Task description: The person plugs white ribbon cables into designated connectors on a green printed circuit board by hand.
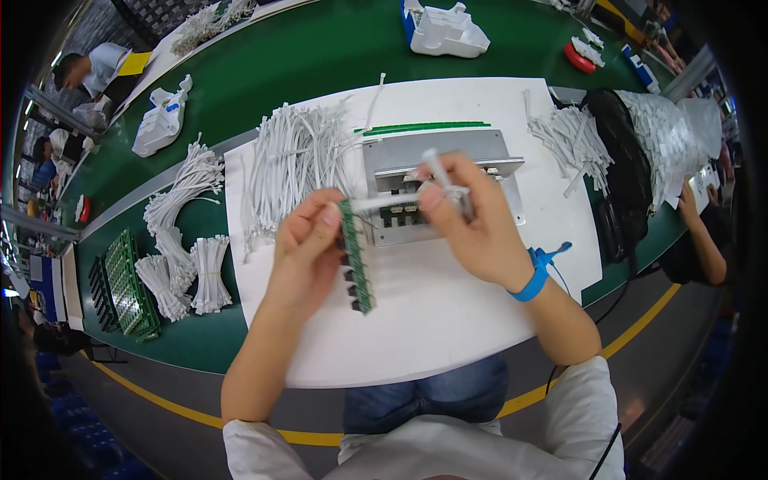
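Observation:
My left hand (302, 248) pinches the upper end of a narrow green circuit board strip (362, 268), which has black connectors along one edge and hangs over the white sheet. Closed around white cables, my right hand (478, 224) is smeared by motion. A white cable (386, 203) stretches from its fingers to the top of the strip; whether it is plugged in there I cannot tell. Behind both hands lies a grey metal fixture (438, 146) with a raised bar and slots, partly covered by my right hand.
A big pile of white cables (296, 152) lies left of the fixture, with bundled cables (211, 272) and stacked green boards (130, 284) farther left. More loose cables (570, 140) and a black bag (610, 152) are at right. A blue wrist strap (531, 282) trails a cord.

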Demonstrator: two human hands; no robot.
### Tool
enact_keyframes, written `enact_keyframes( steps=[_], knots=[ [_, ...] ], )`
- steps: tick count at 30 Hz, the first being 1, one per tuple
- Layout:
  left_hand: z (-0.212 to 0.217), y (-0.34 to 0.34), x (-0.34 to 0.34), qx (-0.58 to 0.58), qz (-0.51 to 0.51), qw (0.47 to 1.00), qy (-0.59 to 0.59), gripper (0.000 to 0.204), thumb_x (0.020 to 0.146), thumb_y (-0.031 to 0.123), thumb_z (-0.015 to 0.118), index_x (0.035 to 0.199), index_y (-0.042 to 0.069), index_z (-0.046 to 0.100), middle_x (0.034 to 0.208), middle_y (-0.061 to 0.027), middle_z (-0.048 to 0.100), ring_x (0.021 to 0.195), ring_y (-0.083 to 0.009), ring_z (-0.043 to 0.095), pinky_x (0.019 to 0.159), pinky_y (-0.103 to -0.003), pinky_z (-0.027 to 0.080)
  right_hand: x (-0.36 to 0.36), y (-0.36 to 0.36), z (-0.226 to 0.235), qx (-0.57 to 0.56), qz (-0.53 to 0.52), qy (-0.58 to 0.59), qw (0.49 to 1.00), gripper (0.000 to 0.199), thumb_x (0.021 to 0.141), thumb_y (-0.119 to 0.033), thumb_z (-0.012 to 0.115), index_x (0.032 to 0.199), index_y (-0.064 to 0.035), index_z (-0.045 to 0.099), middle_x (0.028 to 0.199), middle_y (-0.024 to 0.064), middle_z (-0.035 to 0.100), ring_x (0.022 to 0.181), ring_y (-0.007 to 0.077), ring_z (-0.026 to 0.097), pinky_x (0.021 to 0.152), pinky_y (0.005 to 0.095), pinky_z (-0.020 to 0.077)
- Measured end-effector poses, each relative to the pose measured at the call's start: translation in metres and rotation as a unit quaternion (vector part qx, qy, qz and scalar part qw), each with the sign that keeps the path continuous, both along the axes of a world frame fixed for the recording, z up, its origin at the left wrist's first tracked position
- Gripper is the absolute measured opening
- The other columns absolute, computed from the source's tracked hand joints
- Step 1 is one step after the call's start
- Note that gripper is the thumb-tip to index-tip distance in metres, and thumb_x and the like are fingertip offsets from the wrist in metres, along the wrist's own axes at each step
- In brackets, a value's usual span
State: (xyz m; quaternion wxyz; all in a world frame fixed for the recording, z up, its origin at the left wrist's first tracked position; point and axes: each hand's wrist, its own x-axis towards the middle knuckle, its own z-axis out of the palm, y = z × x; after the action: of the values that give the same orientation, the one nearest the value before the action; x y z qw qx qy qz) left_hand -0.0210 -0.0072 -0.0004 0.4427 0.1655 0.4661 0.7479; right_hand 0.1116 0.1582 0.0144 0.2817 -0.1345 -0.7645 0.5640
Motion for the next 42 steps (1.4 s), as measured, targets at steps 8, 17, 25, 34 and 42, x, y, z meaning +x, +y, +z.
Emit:
enact_keyframes(
  steps=[8,17,25,34,42],
  knots=[
    [0.009,-0.002,-0.001,0.03,0.133,0.991,0.003,0.036,0.097,0.028,0.054,0.127,0.011,0.042,0.088,-0.0065,0.058,0.079,-0.0138,0.057,0.072,-0.028,0.049,0.009,-0.001,0.007,0.01,-0.018,0.015,1.0,0.02,0.097,-0.02,0.053,0.088,-0.0021,0.056,0.065,-0.0002,0.05,0.057,0.004,0.039,0.049,0.0218,0.0313],
    [0.001,0.008,0.02,0.027,0.098,0.994,0.037,0.038,0.099,0.021,0.051,0.132,0.007,0.04,0.093,-0.0062,0.063,0.086,-0.0137,0.062,0.078,-0.027,0.051,0.007,-0.024,0.007,-0.018,0.108,-0.036,0.993,0.008,0.083,-0.006,0.067,0.09,-0.003,0.065,0.068,-0.0013,0.059,0.059,0.003,0.048,0.053,0.0186,0.0378],
    [-0.002,0.009,0.025,0.021,0.003,1.0,0.015,0.036,0.095,0.009,0.056,0.128,-0.001,0.048,0.11,-0.0083,0.061,0.097,-0.0117,0.059,0.085,-0.024,0.047,0.004,-0.017,0.001,0.004,0.007,-0.047,0.999,0.012,0.081,-0.005,0.07,0.092,-0.0009,0.068,0.065,-0.0028,0.059,0.06,0.0021,0.05,0.052,0.0194,0.0403],
    [-0.008,0.005,0.023,0.024,0.005,0.999,0.03,0.029,0.095,0.01,0.058,0.12,-0.001,0.052,0.107,-0.0068,0.063,0.095,-0.0088,0.057,0.084,-0.023,0.046,0.001,-0.02,-0.007,-0.051,-0.002,-0.016,0.999,0.013,0.081,-0.01,0.069,0.087,0.0019,0.066,0.068,0.0078,0.065,0.058,0.0071,0.056,0.051,0.0224,0.0451],
    [-0.004,0.008,0.022,-0.01,0.014,1.0,-0.02,0.031,0.096,0.014,0.056,0.123,0.0,0.052,0.106,-0.0063,0.065,0.093,-0.0102,0.061,0.082,-0.025,0.048,0.002,-0.019,0.001,-0.048,0.007,-0.075,0.996,0.015,0.081,-0.012,0.07,0.086,0.0024,0.067,0.066,0.0067,0.064,0.057,0.0064,0.054,0.05,0.0221,0.043]
  ],
)
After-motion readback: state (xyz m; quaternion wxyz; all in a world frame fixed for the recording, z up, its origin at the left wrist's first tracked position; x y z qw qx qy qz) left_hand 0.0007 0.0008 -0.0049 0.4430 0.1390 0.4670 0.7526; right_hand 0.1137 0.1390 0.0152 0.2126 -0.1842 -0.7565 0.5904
